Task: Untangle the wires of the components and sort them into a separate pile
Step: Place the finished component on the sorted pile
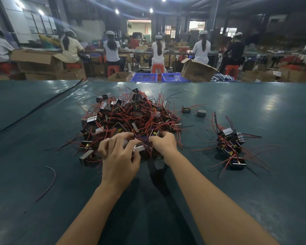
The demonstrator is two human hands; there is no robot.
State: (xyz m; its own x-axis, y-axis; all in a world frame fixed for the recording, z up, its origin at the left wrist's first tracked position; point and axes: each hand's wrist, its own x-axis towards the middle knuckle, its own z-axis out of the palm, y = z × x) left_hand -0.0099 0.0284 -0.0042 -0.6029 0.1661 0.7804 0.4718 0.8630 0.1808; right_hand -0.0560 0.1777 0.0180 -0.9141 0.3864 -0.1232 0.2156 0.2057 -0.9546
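At the near edge of the tangled pile [131, 117], the left hand [120, 156] curls round a component [139, 148], steadying it, I'd guess, while the right hand [163, 143] pinches red wires [143, 138] to tease them loose. Two strays [186, 109] lie beyond; one sorted pile [231, 147] sits rightward, kept well apart.

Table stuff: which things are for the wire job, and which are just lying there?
For the job: tangle, sorted pile, left hand, right hand, both gripping the tangle.
Just lying about: loose wire, black cable, blue crates.
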